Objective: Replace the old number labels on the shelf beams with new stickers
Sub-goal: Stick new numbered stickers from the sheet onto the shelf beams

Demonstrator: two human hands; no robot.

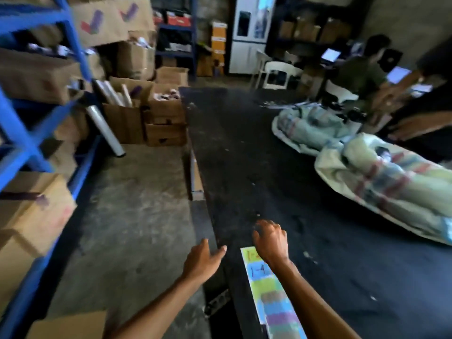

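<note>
Head view. Black table (318,192): long, dusty top, running away from the viewer.

Sticker sheet (271,297): strip of coloured labels lying flat near the table's left edge; the yellow and blue ones at its far end bear handwritten numbers, the blue reading "1-4"; the rest is blurred.

Right hand (270,241): palm down over the far end of the sheet, fingers curled toward the tabletop; whether they pinch anything, cannot tell.

Left hand (204,259): empty, fingers loosely spread, fingertips at the table's left edge.

Blue shelf (36,18): metal rack at left, loaded with cardboard boxes (31,211); beam labels not legible.

Two bundled sacks (391,177): on the table's right side, well apart from the hands.

Seated person (362,69): far right, at laptops.
</note>
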